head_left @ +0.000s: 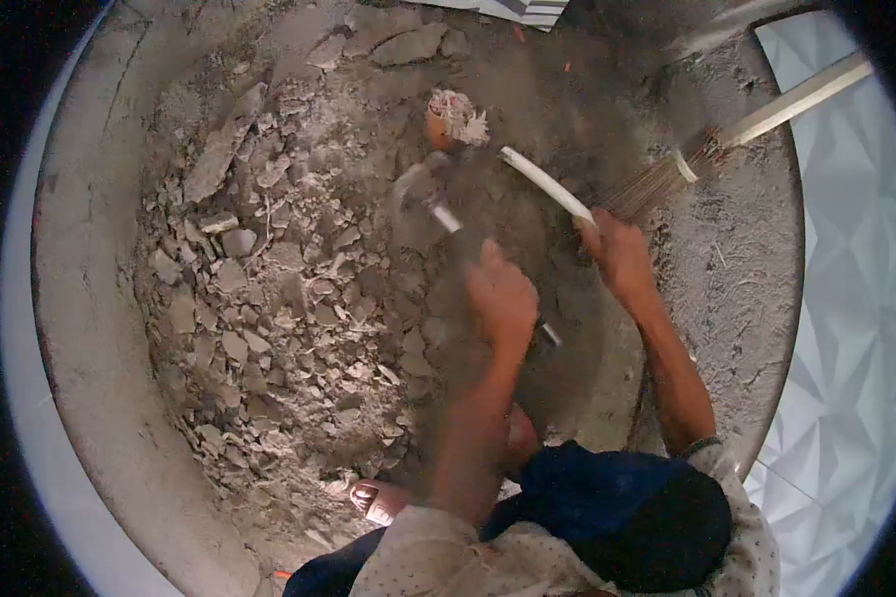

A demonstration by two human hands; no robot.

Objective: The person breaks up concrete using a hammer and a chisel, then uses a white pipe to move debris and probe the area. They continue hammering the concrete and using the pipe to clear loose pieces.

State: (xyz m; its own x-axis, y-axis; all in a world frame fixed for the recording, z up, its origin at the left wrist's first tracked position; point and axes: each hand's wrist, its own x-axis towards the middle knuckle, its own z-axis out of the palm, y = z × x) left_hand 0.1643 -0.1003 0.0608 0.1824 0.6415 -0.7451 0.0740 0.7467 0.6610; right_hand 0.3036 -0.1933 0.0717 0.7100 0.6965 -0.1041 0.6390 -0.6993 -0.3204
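My left hand (pixel 503 298) is closed round a hammer (pixel 446 216). Its shaft shines above the fist, a metal end sticks out below, and its head is smeared by motion. In my right hand (pixel 615 244) is a white, slightly curved rod or tube (pixel 543 181), pointing up and left. Close to the rod's far end, a short orange pipe (pixel 436 129) stuffed with pale shredded material stands in the dusty floor. The rod and the pipe are apart.
Broken rubble (pixel 269 308) covers the floor to the left. At upper right lies a stick broom (pixel 682 169) with a pale wooden handle (pixel 796 99). White faceted panels (pixel 846 348) line the right side. A sandalled foot (pixel 378 500) and dark blue cloth (pixel 607 497) are below.
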